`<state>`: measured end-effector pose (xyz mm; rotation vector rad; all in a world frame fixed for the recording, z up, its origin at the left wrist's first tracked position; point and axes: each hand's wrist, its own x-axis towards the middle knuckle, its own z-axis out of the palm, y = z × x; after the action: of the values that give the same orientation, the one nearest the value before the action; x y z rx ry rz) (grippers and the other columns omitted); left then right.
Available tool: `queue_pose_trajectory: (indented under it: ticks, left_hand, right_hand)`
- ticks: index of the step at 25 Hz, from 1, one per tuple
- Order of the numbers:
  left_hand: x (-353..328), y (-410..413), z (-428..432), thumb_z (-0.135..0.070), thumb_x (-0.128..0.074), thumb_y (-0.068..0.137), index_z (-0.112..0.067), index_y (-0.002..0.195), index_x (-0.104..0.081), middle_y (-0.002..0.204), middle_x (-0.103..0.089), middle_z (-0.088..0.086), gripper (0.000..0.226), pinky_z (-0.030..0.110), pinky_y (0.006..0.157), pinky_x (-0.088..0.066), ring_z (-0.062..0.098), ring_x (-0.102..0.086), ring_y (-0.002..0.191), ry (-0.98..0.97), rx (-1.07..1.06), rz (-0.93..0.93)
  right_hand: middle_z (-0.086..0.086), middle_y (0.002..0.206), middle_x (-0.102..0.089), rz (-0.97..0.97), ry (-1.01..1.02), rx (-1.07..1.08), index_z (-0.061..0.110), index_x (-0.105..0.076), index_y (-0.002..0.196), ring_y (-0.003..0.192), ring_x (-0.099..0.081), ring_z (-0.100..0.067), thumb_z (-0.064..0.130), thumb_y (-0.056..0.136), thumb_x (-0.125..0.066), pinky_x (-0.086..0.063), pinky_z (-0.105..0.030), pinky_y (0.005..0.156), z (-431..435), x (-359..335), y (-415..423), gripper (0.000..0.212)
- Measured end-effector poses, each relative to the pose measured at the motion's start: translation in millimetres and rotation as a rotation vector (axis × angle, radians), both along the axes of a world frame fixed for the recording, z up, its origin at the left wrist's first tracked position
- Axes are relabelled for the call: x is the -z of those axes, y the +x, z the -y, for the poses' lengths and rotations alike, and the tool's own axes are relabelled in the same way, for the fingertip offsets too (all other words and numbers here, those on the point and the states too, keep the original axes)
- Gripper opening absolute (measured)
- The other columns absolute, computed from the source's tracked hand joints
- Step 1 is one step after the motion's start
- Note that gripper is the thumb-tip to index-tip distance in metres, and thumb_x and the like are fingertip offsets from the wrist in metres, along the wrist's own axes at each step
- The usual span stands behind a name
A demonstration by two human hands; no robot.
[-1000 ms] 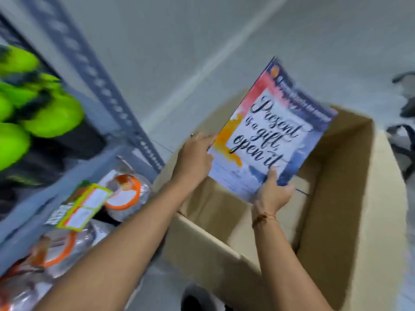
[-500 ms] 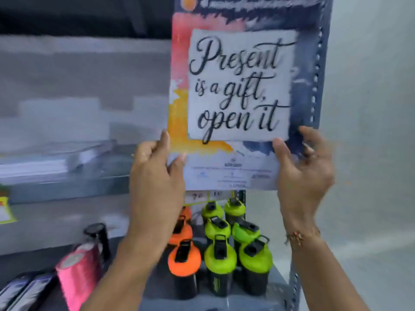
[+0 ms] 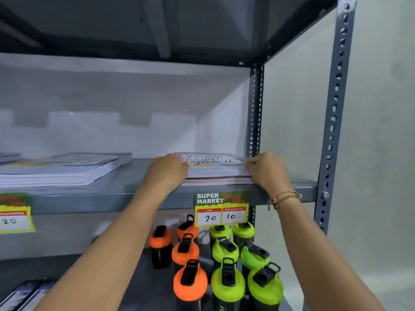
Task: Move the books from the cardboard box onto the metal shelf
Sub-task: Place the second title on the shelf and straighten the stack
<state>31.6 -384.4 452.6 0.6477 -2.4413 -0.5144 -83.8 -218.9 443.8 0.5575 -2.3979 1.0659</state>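
Two hands are up at the grey metal shelf (image 3: 125, 194), one at each side of a low stack of books (image 3: 215, 173) lying flat at the shelf's right end. The left hand (image 3: 167, 170) rests curled against the stack's left edge, and the right hand (image 3: 266, 169) is curled at its right front corner, fingers bent onto the top cover; whether either hand actually pinches the books I cannot tell. A beaded bracelet (image 3: 285, 197) circles the right wrist.

The top cover reads "Present is a gift, open it" in black script, foreshortened from here. Further left on the same shelf lies a second stack of books (image 3: 67, 169), well apart from the first, with "open it" just legible on top.

Below the right-hand stack, a price tag (image 3: 221, 208) clipped to the shelf edge says "SUPER MARKET" in white, with red script beside it that is too blurred to read, and two white boxes hand-marked "20" and "10". Another tag (image 3: 14, 213) at the far left shows "20".

On the shelf beneath stand orange-lidded bottles (image 3: 185, 252) and, beside them on the right, green-lidded bottles (image 3: 244, 263) with black flip caps.
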Motion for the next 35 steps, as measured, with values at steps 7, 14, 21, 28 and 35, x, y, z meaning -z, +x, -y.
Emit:
queue_pose_trajectory:
  ticks: [7,14,21,28,35]
  left_hand:
    - [1,2,4,-0.05,-0.052,0.09,-0.001,0.097,-0.073,0.102,-0.072,0.016,0.053,0.03,0.07,-0.046,0.032,-0.06,0.1,0.041,0.098,-0.124]
    - [-2,13,10,-0.036,-0.077,0.074,-0.018,0.091,-0.079,0.084,-0.077,0.013,0.024,0.016,0.046,-0.035,0.028,-0.069,0.078,0.029,0.099,-0.182]
    - [5,8,11,-0.028,-0.077,0.076,-0.009,0.084,-0.08,0.085,-0.078,0.012,0.021,0.027,0.07,-0.044,0.025,-0.066,0.087,-0.018,0.066,-0.283]
    - [14,22,-1,-0.021,-0.075,0.079,-0.007,0.088,-0.079,0.081,-0.076,0.016,0.017,0.03,0.066,-0.045,0.026,-0.065,0.074,-0.053,0.072,-0.338]
    - [13,26,-3,-0.025,-0.071,0.082,-0.012,0.098,-0.077,0.094,-0.077,0.01,0.02,0.018,0.071,-0.035,0.016,-0.061,0.082,-0.022,0.081,-0.338]
  right_hand:
    - [-0.005,0.097,-0.071,0.091,-0.01,-0.245,0.012,-0.076,0.096,0.093,-0.062,-0.019,0.04,0.077,-0.072,-0.039,-0.023,0.072,-28,0,5,0.034]
    - [-0.011,0.108,-0.073,0.023,-0.068,-0.187,0.009,-0.074,0.1,0.093,-0.061,-0.017,0.026,0.079,-0.073,-0.038,-0.02,0.077,-31,4,4,0.027]
    - [-0.01,0.112,-0.072,-0.014,-0.035,-0.15,0.008,-0.073,0.103,0.106,-0.063,-0.023,0.023,0.079,-0.073,-0.041,-0.02,0.083,-26,4,5,0.029]
    - [-0.008,0.115,-0.071,-0.02,-0.117,-0.149,0.008,-0.073,0.104,0.111,-0.06,-0.019,0.024,0.079,-0.074,-0.035,-0.013,0.08,-37,10,10,0.03]
    - [-0.007,0.111,-0.072,-0.024,-0.149,-0.164,0.008,-0.074,0.1,0.094,-0.053,-0.007,0.025,0.076,-0.076,-0.037,-0.017,0.08,-41,11,11,0.029]
